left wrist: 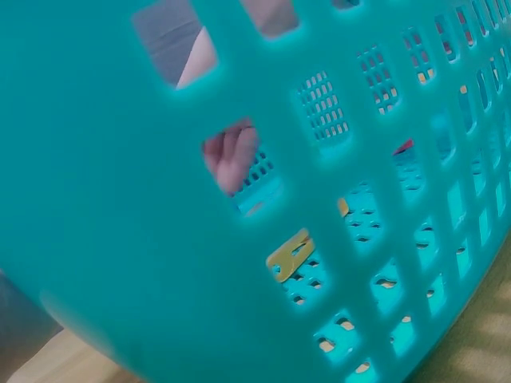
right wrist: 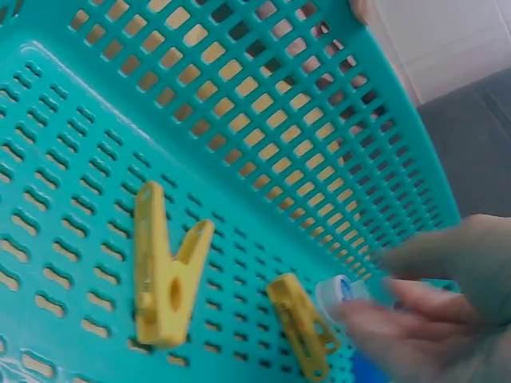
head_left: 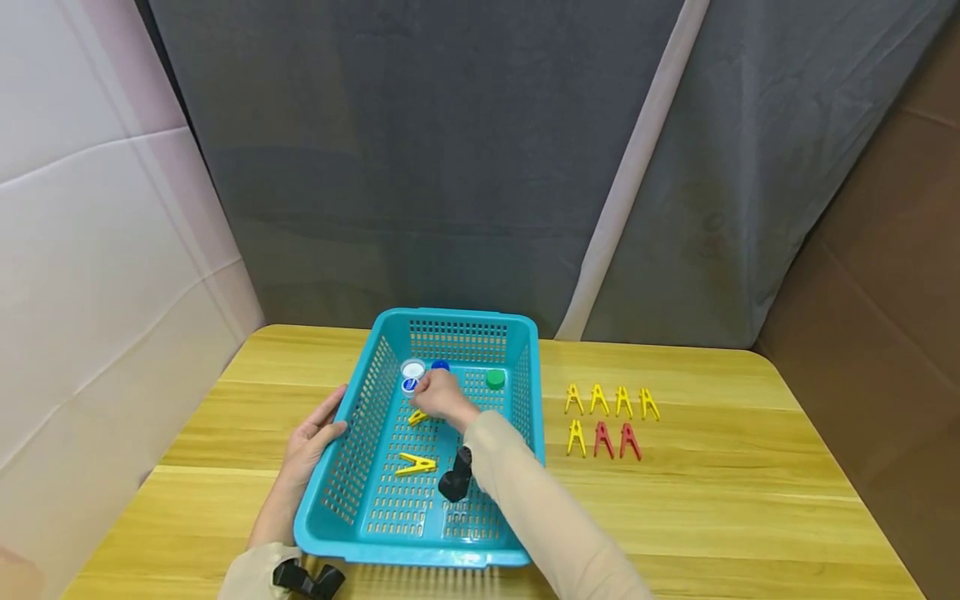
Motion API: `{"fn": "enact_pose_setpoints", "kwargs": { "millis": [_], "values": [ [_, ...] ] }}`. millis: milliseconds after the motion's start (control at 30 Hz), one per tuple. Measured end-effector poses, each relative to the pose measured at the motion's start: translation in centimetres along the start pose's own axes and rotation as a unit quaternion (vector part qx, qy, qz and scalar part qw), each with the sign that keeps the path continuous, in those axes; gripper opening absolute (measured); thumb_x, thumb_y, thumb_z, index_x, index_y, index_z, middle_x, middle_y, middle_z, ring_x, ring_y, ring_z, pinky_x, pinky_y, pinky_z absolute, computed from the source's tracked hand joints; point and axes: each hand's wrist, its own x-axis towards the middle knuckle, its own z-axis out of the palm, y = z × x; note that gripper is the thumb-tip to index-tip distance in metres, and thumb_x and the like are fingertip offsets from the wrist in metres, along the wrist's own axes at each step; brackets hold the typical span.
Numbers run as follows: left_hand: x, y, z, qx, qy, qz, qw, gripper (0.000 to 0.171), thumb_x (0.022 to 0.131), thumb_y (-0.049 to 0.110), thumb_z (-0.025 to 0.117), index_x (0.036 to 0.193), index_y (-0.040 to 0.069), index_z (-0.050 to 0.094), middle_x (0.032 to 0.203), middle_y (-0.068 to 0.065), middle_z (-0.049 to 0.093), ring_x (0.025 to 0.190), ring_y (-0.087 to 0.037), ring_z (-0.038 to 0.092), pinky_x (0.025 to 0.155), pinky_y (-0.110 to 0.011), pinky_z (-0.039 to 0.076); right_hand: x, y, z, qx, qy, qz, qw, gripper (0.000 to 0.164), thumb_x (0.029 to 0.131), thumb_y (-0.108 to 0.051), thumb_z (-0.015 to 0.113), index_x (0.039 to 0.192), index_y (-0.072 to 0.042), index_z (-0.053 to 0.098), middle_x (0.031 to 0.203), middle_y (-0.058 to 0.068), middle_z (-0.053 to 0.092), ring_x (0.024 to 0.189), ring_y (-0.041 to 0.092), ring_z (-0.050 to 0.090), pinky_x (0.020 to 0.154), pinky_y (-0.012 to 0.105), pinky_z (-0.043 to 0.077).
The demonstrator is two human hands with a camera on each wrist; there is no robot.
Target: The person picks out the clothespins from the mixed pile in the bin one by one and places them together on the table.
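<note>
A turquoise plastic basket with slotted walls stands on the table. My left hand holds its left side, fingers along the outer wall and thumb at the rim. Inside the basket, my right hand reaches toward the far left; motion blurs it in the right wrist view, its thumb and fingers apart. Close by its fingertips lies a blue-and-white cap, with a white cap and a blue cap beyond. One yellow clothespin lies just below the hand, another yellow clothespin nearer me.
A green cap lies at the basket's far right. To the right of the basket, yellow clothespins and two red clothespins stand in two rows on the wooden table. Grey cloth hangs behind the table.
</note>
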Motion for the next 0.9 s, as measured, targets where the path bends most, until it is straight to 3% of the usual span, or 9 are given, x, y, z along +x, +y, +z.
{"fn": "enact_pose_setpoints", "kwargs": {
  "millis": [100, 167, 300, 467, 667, 900],
  "values": [
    [0.0, 0.0, 0.1, 0.001, 0.002, -0.002, 1.0000, 0.050, 0.093, -0.002, 0.049, 0.141, 0.002, 0.037, 0.114, 0.023, 0.059, 0.104, 0.004, 0.055, 0.085, -0.014, 0.047, 0.3, 0.5, -0.2, 0.018, 0.064, -0.025, 0.997, 0.010, 0.075, 0.007, 0.064, 0.071, -0.003, 0.063, 0.069, 0.003, 0.060, 0.060, 0.008, 0.051, 0.053, 0.017, 0.043],
    [0.0, 0.1, 0.1, 0.003, 0.004, -0.004, 1.0000, 0.050, 0.093, -0.003, 0.048, 0.141, 0.001, 0.036, 0.114, 0.024, 0.059, 0.104, 0.005, 0.055, 0.085, -0.014, 0.046, 0.6, 0.8, -0.4, 0.018, 0.081, -0.022, 0.996, 0.008, 0.075, 0.006, 0.065, 0.081, 0.000, 0.067, 0.076, 0.008, 0.065, 0.065, 0.011, 0.055, 0.057, 0.019, 0.046],
    [0.1, 0.1, 0.1, 0.004, 0.005, -0.010, 0.9999, 0.051, 0.093, -0.003, 0.048, 0.142, -0.002, 0.033, 0.114, 0.024, 0.058, 0.104, 0.006, 0.055, 0.085, -0.014, 0.046, 0.9, 1.4, -0.7, 0.038, 0.060, 0.010, 0.997, 0.016, 0.076, 0.007, 0.063, 0.090, 0.002, 0.069, 0.082, 0.008, 0.067, 0.071, 0.014, 0.059, 0.061, 0.021, 0.049],
    [0.2, 0.0, 0.0, 0.004, 0.003, -0.010, 0.9999, 0.051, 0.093, -0.003, 0.048, 0.142, -0.002, 0.033, 0.115, 0.024, 0.058, 0.104, 0.006, 0.055, 0.085, -0.014, 0.046, 0.8, 1.7, -0.7, 0.043, 0.024, 0.037, 0.998, 0.035, 0.075, 0.016, 0.050, 0.100, 0.000, 0.068, 0.093, 0.007, 0.064, 0.085, 0.017, 0.059, 0.067, 0.022, 0.048],
    [0.1, 0.1, 0.1, -0.001, 0.001, 0.001, 1.0000, 0.050, 0.093, -0.004, 0.047, 0.141, 0.000, 0.035, 0.115, 0.023, 0.059, 0.104, 0.005, 0.055, 0.085, -0.014, 0.046, 0.9, 2.1, -0.6, 0.021, -0.023, 0.029, 0.999, 0.047, 0.072, 0.019, 0.044, 0.106, -0.004, 0.068, 0.106, 0.009, 0.064, 0.098, 0.021, 0.057, 0.054, 0.019, 0.040],
    [0.1, 0.1, 0.1, 0.007, 0.002, -0.003, 1.0000, 0.050, 0.093, -0.003, 0.048, 0.141, -0.001, 0.035, 0.115, 0.024, 0.058, 0.104, 0.006, 0.055, 0.085, -0.013, 0.046, 0.7, 2.6, -0.2, -0.033, -0.047, 0.016, 0.998, 0.045, 0.071, 0.019, 0.047, 0.104, -0.003, 0.069, 0.101, 0.008, 0.066, 0.093, 0.019, 0.059, 0.072, 0.024, 0.049]
  ]
}}
